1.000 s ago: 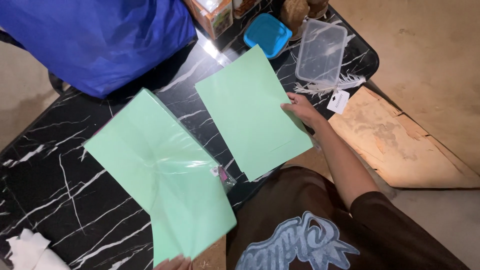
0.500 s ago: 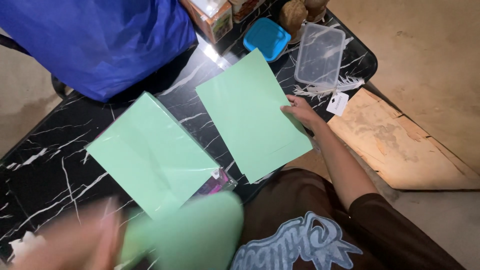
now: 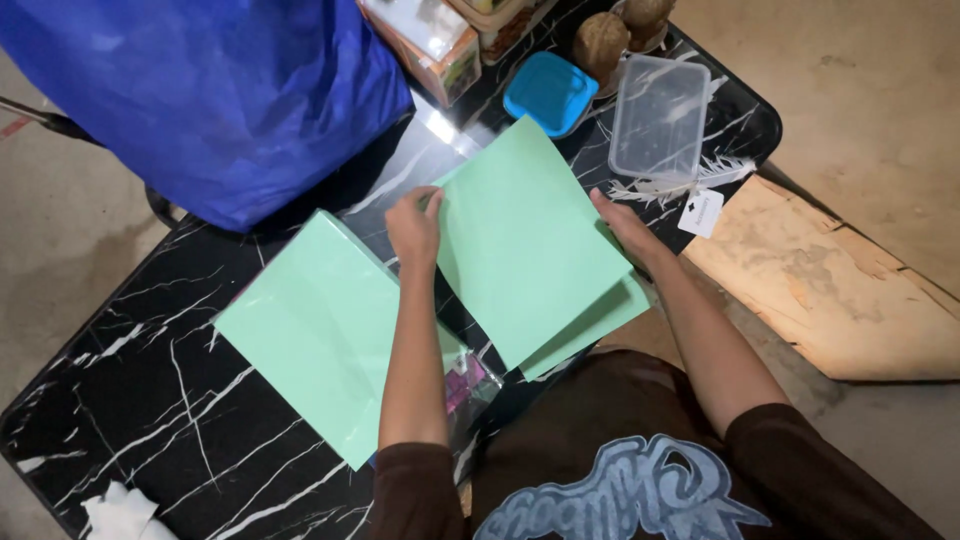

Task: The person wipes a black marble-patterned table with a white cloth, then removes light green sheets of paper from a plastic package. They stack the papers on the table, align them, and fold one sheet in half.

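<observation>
The person is working with green paper on a black desk [image 3: 150,400] with white lines in it. The left hand [image 3: 413,226] is pinching the left edge of the top green sheet [image 3: 525,235] with its fingers. The right hand [image 3: 625,228] is resting on the right edge of that sheet, and it looks like the fingers are lying flat on it, not curled tight. A second green sheet [image 3: 600,325] is peeking out just under the top one, near the person's body. Another green stack [image 3: 315,330] is lying to the left on the desk, under the left arm. To do this well, both hands should be holding the sheet softly by its edges, so the paper is not bending or getting creased. The edges should be lining up with the sheet below before anything is pressed down. A clear box [image 3: 660,118] and a blue lid [image 3: 550,92] are sitting at the far end of the desk, apart from the paper. A big blue bag [image 3: 200,90] is lying at the far left.
</observation>
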